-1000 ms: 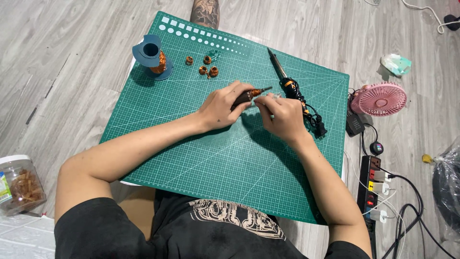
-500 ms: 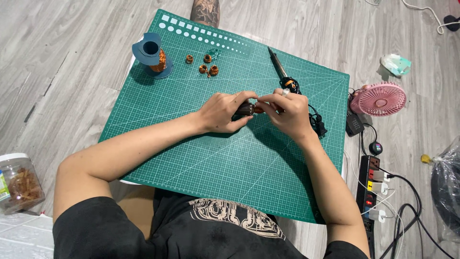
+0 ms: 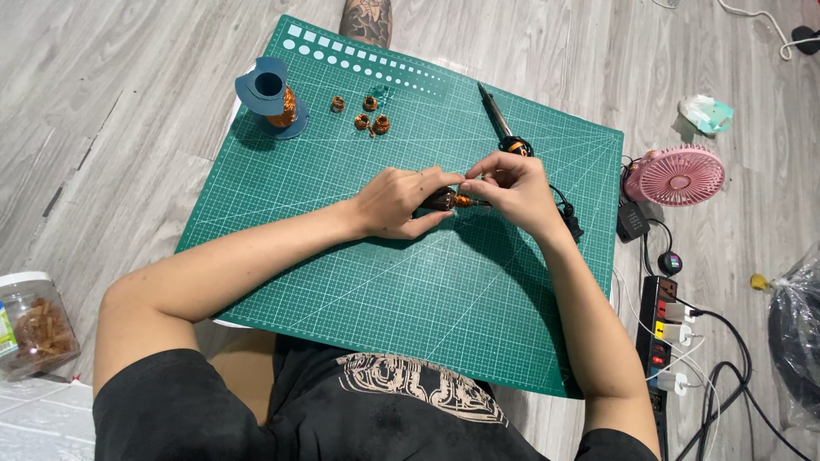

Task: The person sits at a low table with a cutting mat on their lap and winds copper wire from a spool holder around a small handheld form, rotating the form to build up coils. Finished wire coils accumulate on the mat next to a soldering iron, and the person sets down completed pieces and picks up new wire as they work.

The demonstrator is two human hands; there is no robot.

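Two hands meet over a small copper-wound coil at the middle of a green cutting mat.

At far left stands a blue spool of copper wire (image 3: 272, 94), with four small coils (image 3: 366, 115) beside it. The left hand (image 3: 395, 202) grips the coil (image 3: 451, 201); the right hand (image 3: 511, 183) pinches its right end, fingers closed. A soldering iron (image 3: 500, 124) lies beyond, a pink fan (image 3: 675, 175) far right.

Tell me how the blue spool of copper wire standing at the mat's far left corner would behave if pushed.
The blue spool of copper wire stands upright on a wide flange, so it probably slides on the green cutting mat before tipping. Knocked over, its round flanges would likely let it roll.
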